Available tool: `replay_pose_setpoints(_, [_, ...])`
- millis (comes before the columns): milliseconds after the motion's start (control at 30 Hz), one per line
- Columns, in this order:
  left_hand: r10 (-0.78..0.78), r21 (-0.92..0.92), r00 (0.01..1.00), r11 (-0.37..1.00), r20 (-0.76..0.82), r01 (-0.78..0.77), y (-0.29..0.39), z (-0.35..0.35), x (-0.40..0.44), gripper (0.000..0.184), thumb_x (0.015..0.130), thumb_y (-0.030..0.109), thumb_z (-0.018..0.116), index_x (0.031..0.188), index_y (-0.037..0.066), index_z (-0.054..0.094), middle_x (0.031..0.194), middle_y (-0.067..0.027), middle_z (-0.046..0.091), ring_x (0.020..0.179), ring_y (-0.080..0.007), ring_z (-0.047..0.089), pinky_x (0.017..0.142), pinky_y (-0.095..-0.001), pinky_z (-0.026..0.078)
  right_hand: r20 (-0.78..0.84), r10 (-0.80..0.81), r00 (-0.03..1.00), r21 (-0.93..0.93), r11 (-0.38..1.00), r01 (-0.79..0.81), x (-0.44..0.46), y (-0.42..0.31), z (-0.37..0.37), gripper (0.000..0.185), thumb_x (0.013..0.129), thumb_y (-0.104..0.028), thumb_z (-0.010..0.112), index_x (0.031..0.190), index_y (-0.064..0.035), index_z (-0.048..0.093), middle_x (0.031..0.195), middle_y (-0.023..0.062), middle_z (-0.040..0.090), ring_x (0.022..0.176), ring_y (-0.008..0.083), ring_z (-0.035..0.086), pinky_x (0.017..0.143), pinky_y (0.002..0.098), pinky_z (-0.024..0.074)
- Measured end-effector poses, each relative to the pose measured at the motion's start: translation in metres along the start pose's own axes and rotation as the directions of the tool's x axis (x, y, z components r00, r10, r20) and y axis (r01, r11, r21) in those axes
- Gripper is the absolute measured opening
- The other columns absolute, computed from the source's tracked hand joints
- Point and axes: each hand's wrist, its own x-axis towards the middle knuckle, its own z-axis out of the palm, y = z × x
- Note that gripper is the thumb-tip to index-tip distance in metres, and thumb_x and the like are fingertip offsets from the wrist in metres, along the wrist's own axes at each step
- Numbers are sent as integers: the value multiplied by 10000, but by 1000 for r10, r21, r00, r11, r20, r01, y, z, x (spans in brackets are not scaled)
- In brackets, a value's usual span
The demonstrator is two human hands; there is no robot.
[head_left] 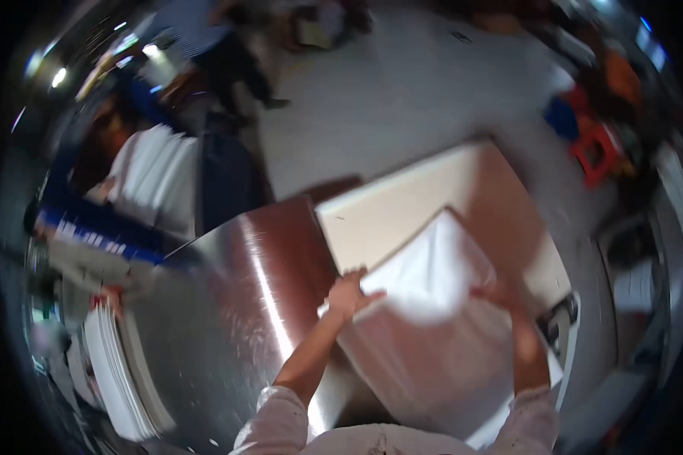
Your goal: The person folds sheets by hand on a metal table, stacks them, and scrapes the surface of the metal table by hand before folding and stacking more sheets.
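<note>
A white sheet [425,265], with one corner pointing away from me, lies or hangs over a wide cream board [391,186]. Whether it is paper, plastic or cloth I cannot tell. My left hand [347,297] grips its left edge, thumb stretched along the near side. At the right edge is my right hand [505,297], smeared by motion, so its grip does not show clearly. A paler glossy surface [432,364] spreads below the sheet, between my forearms.
A shiny metal tabletop [228,326] adjoins the board on the left. White stacked sheets [114,371] stand at its far left. Beyond are a blue cart [106,235] with white bundles [155,167], a walking person [228,53] and a red stool [596,152].
</note>
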Motion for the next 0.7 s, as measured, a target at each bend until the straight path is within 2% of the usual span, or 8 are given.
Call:
replay_pose_setpoints(167, [-325, -353, 934, 899, -145, 258, -109, -28, -208, 763, 673, 573, 665, 1169, 11, 526, 1046, -186, 614, 973, -341, 585, 841, -389, 460, 286, -131, 949, -297, 930, 218, -13, -167, 81, 855, 557, -614, 723, 1110, 15, 553, 1099, 235, 570, 1016, 358, 559, 906, 429, 411])
replay_pose_setpoints(333, [-798, -626, 587, 530, -139, 572, -167, 72, -446, 562, 691, 413, 702, 1044, 0, 561, 919, -231, 631, 868, -391, 611, 749, -425, 489, 730, -405, 551, -130, 709, 693, -77, -366, 159, 728, 625, -538, 719, 1123, -34, 550, 970, 184, 633, 931, 337, 600, 798, 413, 456])
replay_pose_setpoints(400, [-823, -860, 481, 452, -301, 237, -149, 73, -488, 513, 739, 252, 668, 1114, -58, 506, 1043, -243, 594, 968, -325, 594, 818, -376, 472, 774, -523, 356, -11, 553, 833, -108, -427, 211, 681, 627, -501, 728, 1105, -46, 560, 974, 168, 632, 923, 319, 603, 763, 398, 466])
replay_pose_setpoints(433, [-903, -759, 394, 374, -169, 533, -142, 66, -507, 556, 759, 267, 644, 1174, -63, 476, 1131, -240, 553, 1025, -319, 563, 855, -374, 457, 786, -562, 256, 77, 500, 863, -119, -448, 245, 668, 616, -489, 736, 1093, -53, 565, 972, 160, 632, 918, 305, 607, 750, 394, 468])
replay_pose_setpoints(500, [-886, -675, 147, 434, -440, 597, -135, 89, -532, 487, 771, 330, 624, 1039, -69, 544, 935, -249, 619, 854, -390, 608, 759, -433, 483, 729, -678, 100, 9, 156, 988, -151, -496, 302, 670, 546, -526, 753, 1018, -73, 608, 897, 112, 635, 830, 219, 623, 666, 370, 470])
replay_pose_setpoints(533, [-903, -666, 44, 347, -427, 661, -136, 117, -545, 486, 785, 327, 610, 1046, -77, 540, 946, -252, 617, 856, -390, 607, 765, -436, 481, 800, -594, 91, 9, 162, 987, -168, -521, 327, 629, 534, -533, 749, 946, -71, 634, 860, 94, 635, 849, 229, 612, 725, 390, 442])
replay_pose_setpoints(600, [-888, -663, 16, 356, -460, 659, -148, 202, -572, 421, 810, 331, 592, 1006, -41, 581, 882, -199, 636, 801, -300, 615, 691, -401, 478, 848, -527, 62, 27, 160, 987, -204, -547, 376, 633, 526, -562, 732, 914, -69, 646, 868, 85, 629, 921, 248, 579, 829, 418, 384])
replay_pose_setpoints(700, [-904, -734, 406, 365, -132, 573, -152, 182, -592, 358, 827, 312, 582, 944, -26, 592, 817, -169, 626, 750, -250, 593, 649, -381, 460, 692, -720, 52, 71, 139, 988, -250, -561, 448, 739, 549, -610, 695, 1037, -63, 598, 1034, 119, 585, 1082, 276, 491, 943, 445, 299])
